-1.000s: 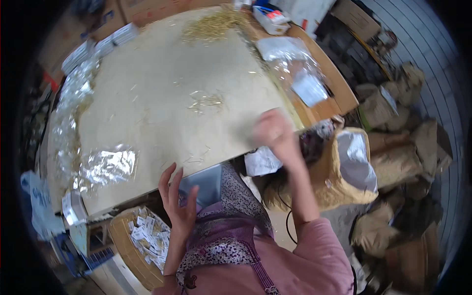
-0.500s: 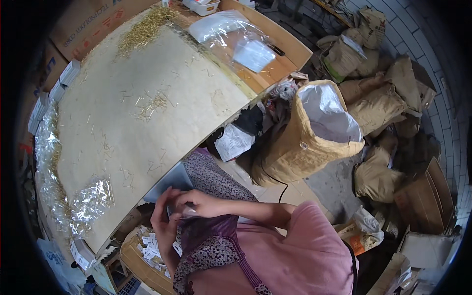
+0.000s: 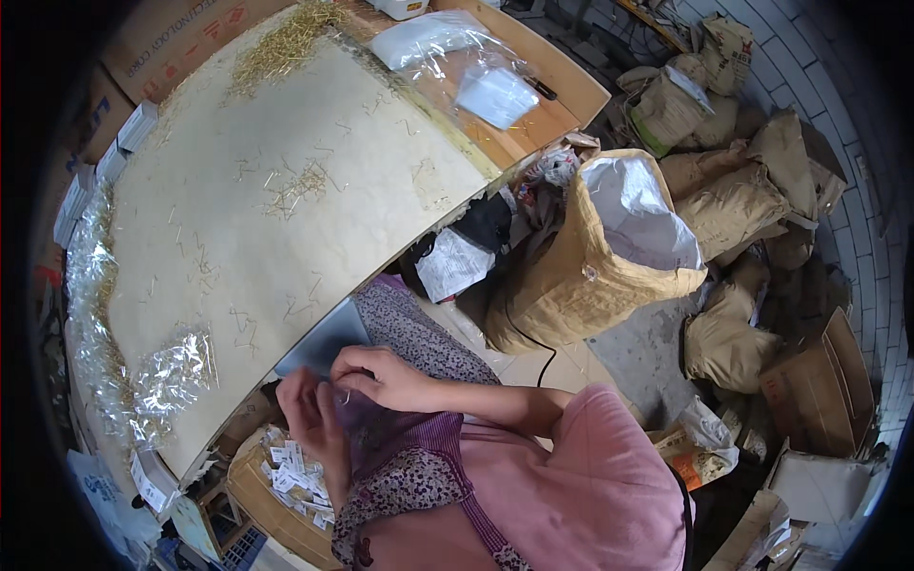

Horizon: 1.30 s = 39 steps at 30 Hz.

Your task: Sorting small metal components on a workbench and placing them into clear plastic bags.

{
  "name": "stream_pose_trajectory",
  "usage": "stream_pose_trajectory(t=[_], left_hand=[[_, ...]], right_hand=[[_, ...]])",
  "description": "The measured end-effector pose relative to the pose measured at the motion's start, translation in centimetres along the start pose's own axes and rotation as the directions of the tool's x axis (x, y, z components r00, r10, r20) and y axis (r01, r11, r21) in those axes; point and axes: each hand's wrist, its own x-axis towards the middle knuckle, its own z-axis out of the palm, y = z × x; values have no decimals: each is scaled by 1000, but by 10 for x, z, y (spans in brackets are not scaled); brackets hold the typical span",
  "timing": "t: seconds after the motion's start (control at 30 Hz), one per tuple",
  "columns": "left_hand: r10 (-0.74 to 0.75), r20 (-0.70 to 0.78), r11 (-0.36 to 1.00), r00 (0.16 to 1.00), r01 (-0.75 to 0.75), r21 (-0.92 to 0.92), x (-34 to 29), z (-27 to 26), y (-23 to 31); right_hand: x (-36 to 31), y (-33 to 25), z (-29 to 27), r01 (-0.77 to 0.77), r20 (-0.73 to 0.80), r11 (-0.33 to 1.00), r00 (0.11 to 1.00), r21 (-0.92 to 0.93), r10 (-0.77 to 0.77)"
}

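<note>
Over my lap, with its purple patterned apron (image 3: 419, 481), my two hands are close together. My right hand (image 3: 381, 378) is closed in a pinch, on what looks like a small piece of clear plastic (image 3: 347, 392), partly hidden and hard to make out. Just left of it, my left hand (image 3: 312, 416) has curled fingers, their tips smeared by motion; what they hold cannot be seen. Beyond the hands, a flat grey sheet or tray (image 3: 328, 341) juts out from the table edge. Below my left hand, a carton (image 3: 249, 490) contains small white printed cards (image 3: 297, 479).
The pale tabletop (image 3: 228, 171) carries loose gold metal pins (image 3: 297, 190), a larger pin heap (image 3: 276, 49) and shiny clear packets (image 3: 176, 385). Clear bags (image 3: 497, 95) lie in a wooden tray (image 3: 566, 100). An open brown sack (image 3: 562, 276) stands right; more sacks (image 3: 724, 195) lie beyond.
My hands have drawn slightly apart: the left has shifted left and the fingers of both have changed position. The view has tilted a little.
</note>
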Motion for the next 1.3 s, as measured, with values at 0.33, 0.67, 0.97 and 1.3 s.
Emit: stream_pose_trajectory(t=[0.33, 0.67, 0.97, 1.3], left_hand=[[-392, 195, 919, 899, 372, 130, -7, -29, -1], [-520, 557, 823, 647, 555, 123, -16, -54, -41], [-322, 294, 895, 900, 189, 403, -42, -25, -88], [-27, 325, 962, 945, -64, 265, -40, -20, -79]], right_hand=[[-10, 6, -9, -169, 121, 984, 979, 55, 161], [-31, 48, -26, -268, 246, 954, 924, -134, 294], [-41, 95, -25, -5, 8, 711, 1000, -703, 14], [63, -3, -65, 258, 77, 274, 842, -926, -533]])
